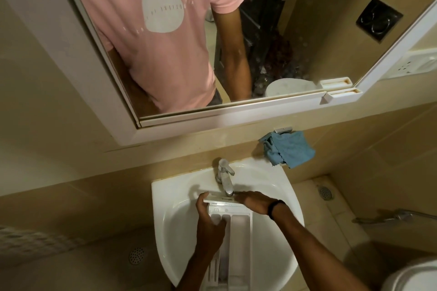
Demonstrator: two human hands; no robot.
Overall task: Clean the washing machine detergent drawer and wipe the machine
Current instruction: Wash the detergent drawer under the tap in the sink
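Holding what, over that white basin (160, 196)? (Desk)

A white detergent drawer (236, 222), long and divided into compartments. It lies lengthwise in the bowl, its front panel right under the chrome tap (224, 177). (Photographer)

And the grip? (Desk)

The left hand (209, 222) clasps the drawer's left wall, with its fingers curled over the edge into a compartment and the thumb reaching toward the front panel. The right hand (254, 202), with a black band (275, 207) at the wrist, lies with fingers stretched flat across the right end of the front panel, next to the spout. I cannot tell whether its thumb hooks underneath. (Photographer)

Anything else for the caption? (Desk)

A blue cloth (289, 149) hangs from a metal holder on the beige tiled wall, above and to the right of the basin and well apart from both hands. The white-framed mirror (212, 113) above reflects a pink T-shirt with a white oval print. (Photographer)
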